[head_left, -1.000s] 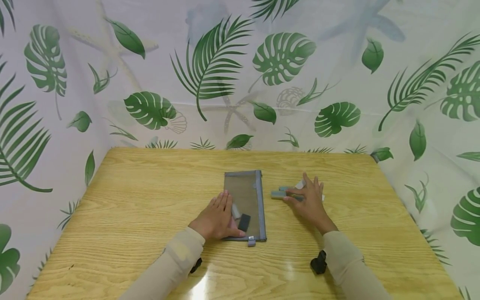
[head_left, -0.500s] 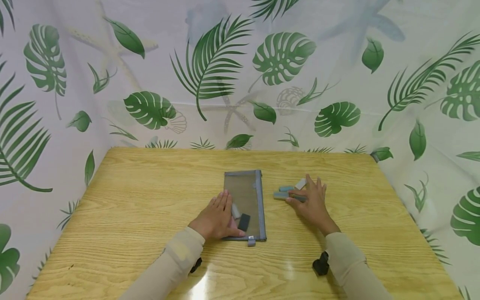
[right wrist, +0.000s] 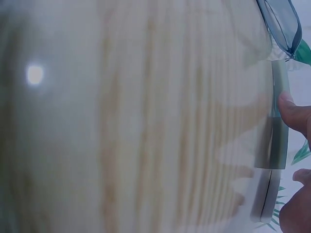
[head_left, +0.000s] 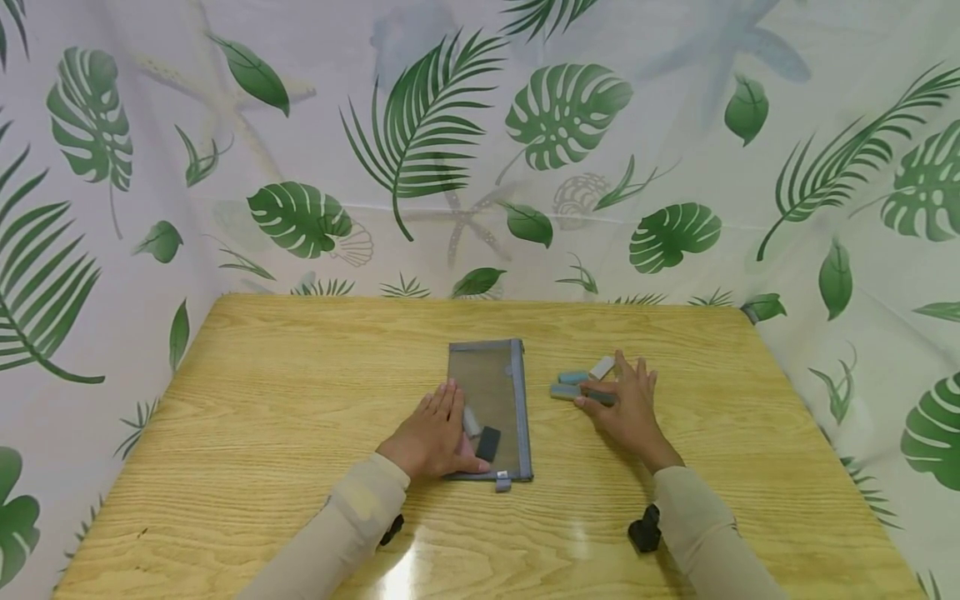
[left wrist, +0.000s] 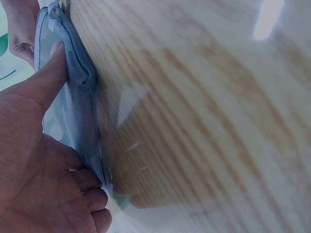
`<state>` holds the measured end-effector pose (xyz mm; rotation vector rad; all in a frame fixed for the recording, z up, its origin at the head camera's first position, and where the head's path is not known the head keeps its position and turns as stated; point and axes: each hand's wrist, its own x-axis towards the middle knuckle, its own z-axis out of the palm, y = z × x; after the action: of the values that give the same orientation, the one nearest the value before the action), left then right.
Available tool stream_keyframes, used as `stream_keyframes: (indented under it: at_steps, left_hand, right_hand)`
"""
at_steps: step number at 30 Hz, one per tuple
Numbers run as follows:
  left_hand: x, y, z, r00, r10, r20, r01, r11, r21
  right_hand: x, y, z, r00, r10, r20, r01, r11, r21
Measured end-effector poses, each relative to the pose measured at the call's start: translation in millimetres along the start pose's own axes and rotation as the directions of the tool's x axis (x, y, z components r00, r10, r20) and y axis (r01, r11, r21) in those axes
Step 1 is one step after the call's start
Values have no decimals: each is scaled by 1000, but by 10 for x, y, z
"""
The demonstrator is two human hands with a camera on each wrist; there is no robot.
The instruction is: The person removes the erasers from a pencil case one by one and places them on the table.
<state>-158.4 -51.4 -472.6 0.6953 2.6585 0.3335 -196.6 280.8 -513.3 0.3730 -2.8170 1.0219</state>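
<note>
My left hand (head_left: 427, 433) rests flat on a grey mesh zip pouch (head_left: 487, 375), fingers straight along its left side and thumb near its front edge. Through the mesh show a dark block (head_left: 488, 444), a pale piece (head_left: 471, 422) and a pinkish piece partly under the hand. Right of the pouch, my right hand (head_left: 630, 412) pinches a small grey-blue block (head_left: 563, 391) at its right end between thumb and index finger. A dark grey block (head_left: 603, 397) lies end to end with it, under the fingers. In the right wrist view the thumb touches near the blocks' joint (right wrist: 279, 116).
Just behind the pinched block lie a blue block (head_left: 572, 377) and a white block (head_left: 602, 367). All this is on a wood-grain table (head_left: 300, 375). A leaf-printed cloth (head_left: 300, 125) stands around its back and sides.
My right hand has slid slightly right and toward me, with the grey-blue block shifting right along with it. The white block shows more fully. My left hand and the pouch stay put.
</note>
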Motion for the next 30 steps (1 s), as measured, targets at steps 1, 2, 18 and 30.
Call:
stream_keyframes:
  at_steps: [1, 2, 18, 30]
  left_hand:
    - [-1, -2, 2, 1000, 1, -1, -1, 1000, 0]
    - [-1, -3, 3, 1000, 1, -1, -1, 1000, -1]
    - [14, -16, 28, 1000, -2, 5, 2, 1000, 8]
    - [15, -24, 36, 1000, -7, 10, 7, 1000, -13]
  right_hand:
    - [-3, 2, 0, 1000, -1, 1, 1, 1000, -5]
    - [-5, 4, -1, 1000, -4, 0, 4, 1000, -10]
    - [-3, -24, -23, 1000, -28, 15, 29, 998, -61]
    - [-7, -39, -22, 999, -38, 18, 39, 996, -84]
